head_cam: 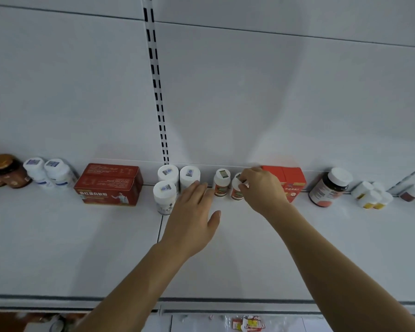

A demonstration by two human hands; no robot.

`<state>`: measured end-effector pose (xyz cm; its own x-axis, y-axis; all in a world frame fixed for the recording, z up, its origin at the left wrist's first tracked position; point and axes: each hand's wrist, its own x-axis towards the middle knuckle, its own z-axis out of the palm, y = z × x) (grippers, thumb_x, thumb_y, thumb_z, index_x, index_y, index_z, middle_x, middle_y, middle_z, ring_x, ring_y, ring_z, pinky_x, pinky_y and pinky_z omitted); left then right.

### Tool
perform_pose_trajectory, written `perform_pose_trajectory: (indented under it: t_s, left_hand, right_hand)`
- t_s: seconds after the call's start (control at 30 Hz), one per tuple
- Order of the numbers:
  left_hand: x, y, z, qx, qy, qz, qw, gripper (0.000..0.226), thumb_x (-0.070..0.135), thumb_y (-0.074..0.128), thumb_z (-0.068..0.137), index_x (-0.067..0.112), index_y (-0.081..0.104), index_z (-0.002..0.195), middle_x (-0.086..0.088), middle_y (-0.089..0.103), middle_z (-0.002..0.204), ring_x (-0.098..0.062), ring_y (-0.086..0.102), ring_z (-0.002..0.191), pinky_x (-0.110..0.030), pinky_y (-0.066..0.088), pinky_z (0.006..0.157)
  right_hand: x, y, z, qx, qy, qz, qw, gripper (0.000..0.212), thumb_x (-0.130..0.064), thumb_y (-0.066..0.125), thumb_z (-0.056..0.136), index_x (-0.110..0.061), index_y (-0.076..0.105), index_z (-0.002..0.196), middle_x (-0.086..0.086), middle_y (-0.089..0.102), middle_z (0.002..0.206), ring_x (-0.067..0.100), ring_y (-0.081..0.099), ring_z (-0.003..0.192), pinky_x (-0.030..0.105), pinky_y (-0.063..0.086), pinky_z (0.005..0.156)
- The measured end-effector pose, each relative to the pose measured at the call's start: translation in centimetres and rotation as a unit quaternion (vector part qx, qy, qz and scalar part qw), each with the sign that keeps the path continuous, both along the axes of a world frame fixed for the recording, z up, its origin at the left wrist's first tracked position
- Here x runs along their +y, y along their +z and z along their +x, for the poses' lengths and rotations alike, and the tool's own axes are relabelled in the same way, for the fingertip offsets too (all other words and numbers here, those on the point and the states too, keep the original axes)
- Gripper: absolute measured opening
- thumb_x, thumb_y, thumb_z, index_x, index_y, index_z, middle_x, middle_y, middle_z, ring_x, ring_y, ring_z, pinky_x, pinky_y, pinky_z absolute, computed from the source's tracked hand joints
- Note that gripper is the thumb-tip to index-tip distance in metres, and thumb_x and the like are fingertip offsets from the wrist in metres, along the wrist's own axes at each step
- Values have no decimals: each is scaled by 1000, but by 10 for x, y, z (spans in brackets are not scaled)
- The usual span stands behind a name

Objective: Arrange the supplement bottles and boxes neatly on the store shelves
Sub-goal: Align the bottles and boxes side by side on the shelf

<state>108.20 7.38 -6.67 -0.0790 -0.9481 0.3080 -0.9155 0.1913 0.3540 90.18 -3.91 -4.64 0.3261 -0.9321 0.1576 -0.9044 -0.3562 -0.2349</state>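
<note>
While the right hand (259, 188) pinches the white cap of a small red-labelled bottle (237, 190) with curled fingertips, that bottle stands near the back edge of the shelf (249, 248), just left of a bright red box (292, 182) and just right of its twin bottle (221, 182). It looks close to upright, perhaps leaning slightly, its long axis vertical and its cap pointing up toward the camera. The left hand (194, 212) lies with fingers straight and thumb spread, holding nothing, its fingertips at or touching the foot of a white tub (189, 177).

My guess is that the pair of small bottles is being squared up: the held one wants setting level with its twin, label to the front, close beside it without knocking it. The pinch on the cap is light, so a tilt could tip the bottle.

Further left along the back edge, two more white tubs (167, 185) sit by the first, one in front of the other. Beyond them lie stacked dark red boxes (108, 185), then two white bottles (48, 173), and amber jars (4, 171) at the far left end. Toward the right end stand a dark bottle with a white cap (330, 188) and a cluster of small yellow-labelled bottles (371, 195).
</note>
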Motion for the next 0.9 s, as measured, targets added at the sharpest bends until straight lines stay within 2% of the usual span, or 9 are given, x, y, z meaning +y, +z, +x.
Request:
perform_pose_trajectory:
  t_s: [0.17, 0.33, 0.47, 0.57, 0.7, 0.77, 0.83, 0.9]
  left_hand:
    - [1, -3, 1, -8, 24, 18, 1000, 51, 40, 48, 92, 5, 59, 128, -14, 57, 138, -34, 46, 135, -44, 37, 112]
    - [3, -1, -5, -1, 40, 25, 999, 56, 44, 40, 92, 4, 59, 128, -13, 57, 136, -32, 48, 133, -44, 40, 111]
    - [7, 0, -10, 1, 40, 11, 999, 47, 36, 56, 93, 6, 58, 130, -11, 56, 137, -30, 46, 135, -42, 38, 112]
    - [10, 2, -11, 1, 35, 12, 999, 47, 33, 59, 94, 7, 56, 133, -9, 54, 139, -29, 43, 137, -42, 35, 114]
    - [15, 7, -13, -6, 31, 0, 1000, 46, 32, 61, 93, 6, 57, 131, -10, 56, 137, -31, 44, 135, -42, 35, 113]
    - [16, 9, -14, -4, 25, -6, 1000, 47, 32, 60, 92, 5, 57, 131, -11, 56, 136, -32, 46, 133, -44, 37, 113]
    - [17, 13, -18, -5, 9, -2, 1000, 50, 35, 55, 93, 5, 55, 134, -10, 54, 136, -32, 45, 133, -46, 38, 112]
    - [19, 18, -26, -22, -13, -8, 1000, 53, 37, 52, 93, 6, 52, 136, -11, 52, 136, -33, 44, 132, -47, 38, 110]
  right_hand:
    - [-11, -5, 3, 6, 4, 10, 1000, 19, -15, 58, 95, -9, 69, 110, 9, 68, 110, 31, 63, 96, 34, 48, 77]
    - [-15, -13, 0, -14, 19, -13, 1000, 16, -13, 58, 94, -6, 69, 104, 11, 67, 104, 33, 63, 90, 34, 47, 71]
    - [-14, -22, -3, -37, 29, -50, 998, 13, -9, 61, 93, -3, 71, 98, 12, 66, 100, 35, 65, 80, 36, 51, 62]
    - [-12, -23, -4, -32, 38, -61, 997, 14, -10, 62, 92, -4, 72, 98, 11, 66, 101, 35, 65, 78, 36, 52, 60]
    - [5, -14, -17, -60, 37, -109, 992, 10, -3, 62, 89, -3, 71, 92, 11, 66, 98, 35, 63, 67, 29, 39, 51]
    - [22, -5, -25, -87, 32, -150, 984, 5, -3, 64, 87, -5, 69, 87, 9, 66, 93, 35, 61, 64, 30, 38, 47]
    - [44, 4, -35, -85, 11, -179, 980, 5, -7, 68, 87, -7, 71, 92, 9, 69, 96, 35, 65, 71, 34, 48, 48]
    - [66, 11, -47, -72, -11, -192, 979, 17, -11, 70, 87, -6, 72, 103, 11, 70, 106, 36, 68, 91, 40, 57, 62]
